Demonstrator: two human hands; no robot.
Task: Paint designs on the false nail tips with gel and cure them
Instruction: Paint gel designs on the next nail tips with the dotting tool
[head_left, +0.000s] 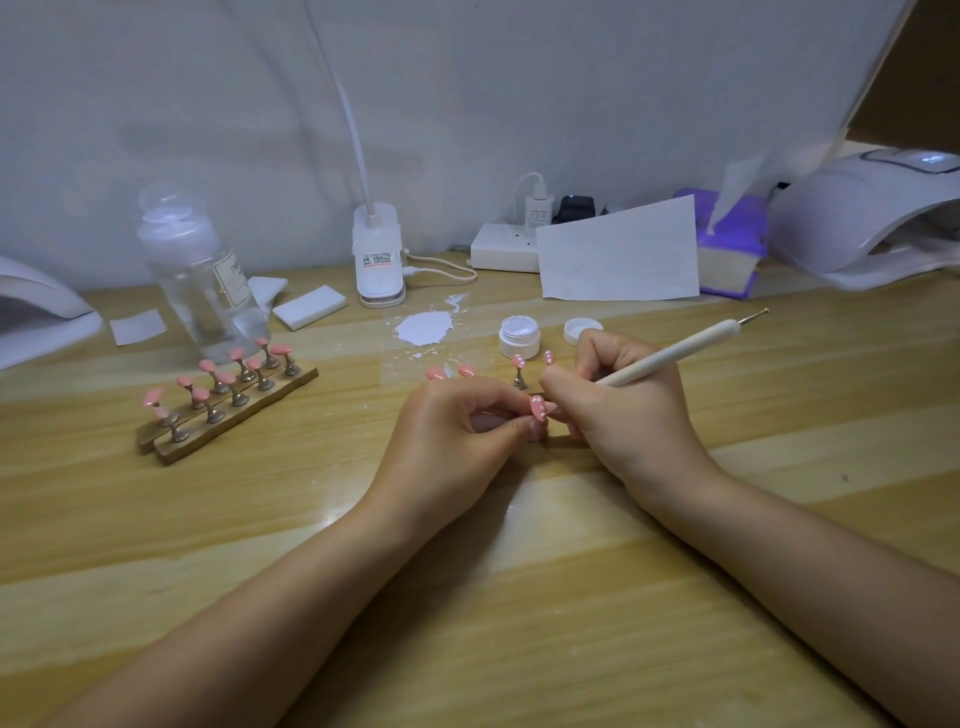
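Pink nail tip (537, 406) pinched between both hands, left (457, 421) and right (623, 405).

- Table (519, 597): light wood-grain top w/ pale streaks, glossy, fills lower frame.
- Wall (208, 104): plain off-white, matte, directly behind table.
- Brown panel (930, 73): top right corner.
- Light: dim, even, soft shadows.

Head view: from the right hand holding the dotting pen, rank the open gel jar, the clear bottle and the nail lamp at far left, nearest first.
Measured from the right hand, which grips the dotting pen:
1. Open gel jar: just beyond the hand, slightly to its left.
2. Clear bottle: well to the left, behind the rack of pink tips.
3. Nail lamp: at the far left edge of the table.
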